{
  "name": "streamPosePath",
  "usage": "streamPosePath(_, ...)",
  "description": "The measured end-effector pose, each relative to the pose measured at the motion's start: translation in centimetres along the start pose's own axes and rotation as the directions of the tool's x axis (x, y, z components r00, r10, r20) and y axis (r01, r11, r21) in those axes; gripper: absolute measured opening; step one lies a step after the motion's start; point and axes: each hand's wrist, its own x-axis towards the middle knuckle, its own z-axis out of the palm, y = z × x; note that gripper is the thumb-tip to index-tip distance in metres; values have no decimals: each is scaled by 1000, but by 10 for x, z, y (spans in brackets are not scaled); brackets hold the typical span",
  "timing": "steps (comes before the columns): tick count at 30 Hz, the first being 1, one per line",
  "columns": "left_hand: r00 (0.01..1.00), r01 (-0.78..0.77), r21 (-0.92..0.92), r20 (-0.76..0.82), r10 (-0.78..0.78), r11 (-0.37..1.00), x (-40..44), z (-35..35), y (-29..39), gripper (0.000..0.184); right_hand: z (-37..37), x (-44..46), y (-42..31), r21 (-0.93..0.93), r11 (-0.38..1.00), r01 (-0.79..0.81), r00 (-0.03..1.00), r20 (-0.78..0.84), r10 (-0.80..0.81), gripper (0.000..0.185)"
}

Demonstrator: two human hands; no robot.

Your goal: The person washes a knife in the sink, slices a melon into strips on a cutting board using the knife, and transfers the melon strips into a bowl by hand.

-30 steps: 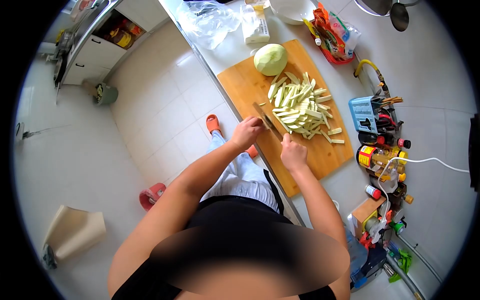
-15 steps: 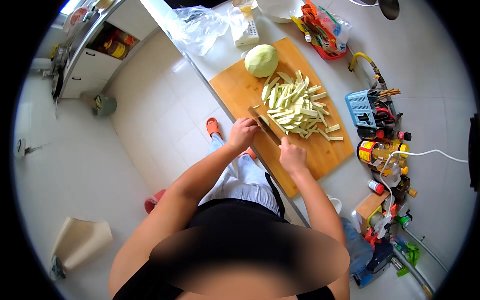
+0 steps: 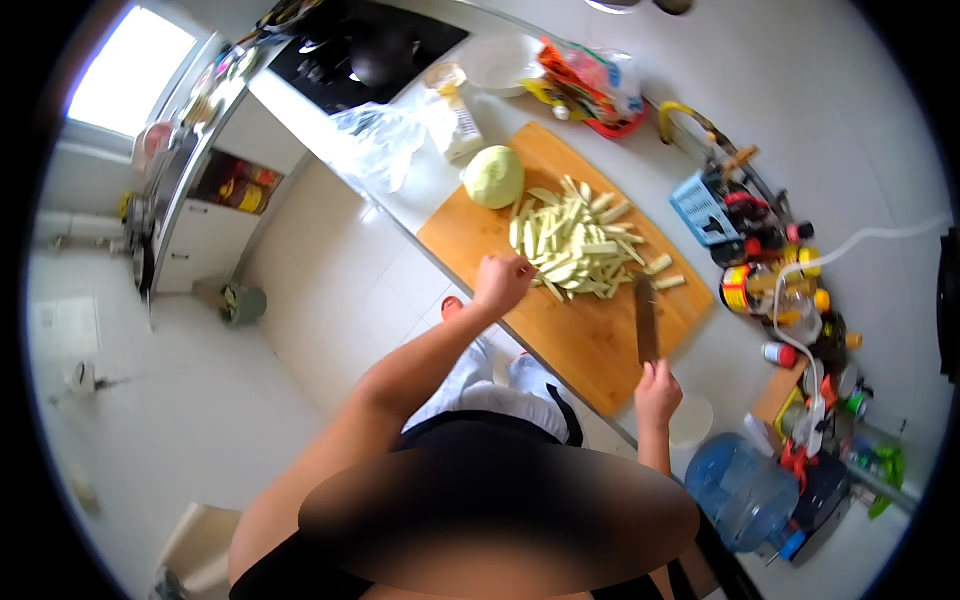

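Observation:
My right hand (image 3: 658,393) grips the handle of a kitchen knife (image 3: 647,322), its broad blade pointing away from me over the right part of the wooden cutting board (image 3: 590,365). My left hand (image 3: 502,285) is above the board's near left edge, fingers curled together beside a heap of pale green vegetable strips (image 3: 578,245). Whether a small piece is between those fingers cannot be made out. Behind the heap sits a large, rounded, peeled pale green vegetable (image 3: 494,177), its kind unclear. A few strips lie loose near the blade.
Beyond the board are a clear plastic bag (image 3: 385,140), a white grater-like box (image 3: 455,128) and a white bowl (image 3: 503,66). Along the right stand a blue basket (image 3: 703,208), several bottles (image 3: 765,290) and a large water jug (image 3: 742,490). A black cooktop (image 3: 370,55) is farther back.
The knife has moved right, away from my left hand, and its blade has swung to point away from me. My left hand has come off the cutting spot. The camera view has shifted.

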Motion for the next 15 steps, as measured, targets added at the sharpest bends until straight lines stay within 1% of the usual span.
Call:
streamPosePath(1,990,141,-117,18,-140,983,5,-6,6,10,-2,-1,-8,-47,994,95,995,-17,-96,8)
streamPosePath(2,993,119,-152,-4,-121,981,12,-9,4,9,-3,-1,-15,-101,978,181,983,-28,-184,8)
streamPosePath(3,995,96,-189,-19,-102,977,20,-11,-1,10,-1,0,-18,-139,965,222,970,-67,-233,12)
streamPosePath(4,996,89,-217,3,-90,972,29,-14,-8,18,1,2,-20,-180,949,260,955,-99,-281,16)
streamPosePath(5,1000,-7,-311,-18,1,950,38,-20,-7,27,0,5,-28,-215,945,247,950,-140,-280,20)
streamPosePath(6,998,56,-368,41,-44,928,45,-32,-2,32,-3,8,-37,-242,940,242,941,-177,-288,24)
streamPosePath(8,988,143,-421,112,-105,896,58,-55,-6,26,2,10,-40,-200,955,220,944,-203,-260,22)
streamPosePath(9,992,118,-414,87,-90,902,69,-63,-9,26,10,8,-36,-79,982,169,962,-202,-182,18)
streamPosePath(10,969,238,-415,168,-183,878,79,-76,-22,23,19,7,-36,54,991,126,976,-186,-114,14)
streamPosePath(11,932,352,-407,240,-272,843,93,-93,-36,19,25,5,-36,136,990,47,990,-139,-28,11)
streamPosePath(12,938,346,-356,162,-307,868,105,-106,-44,15,30,0,-32,206,978,-34,995,-81,52,9)
streamPosePath(14,967,256,-179,50,-251,950,139,-123,-81,14,42,-9,-28,318,942,-110,979,-128,158,13)
streamPosePath(15,968,251,-182,44,-247,951,160,-128,-101,14,58,-22,-8,383,881,-276,946,-52,319,14)
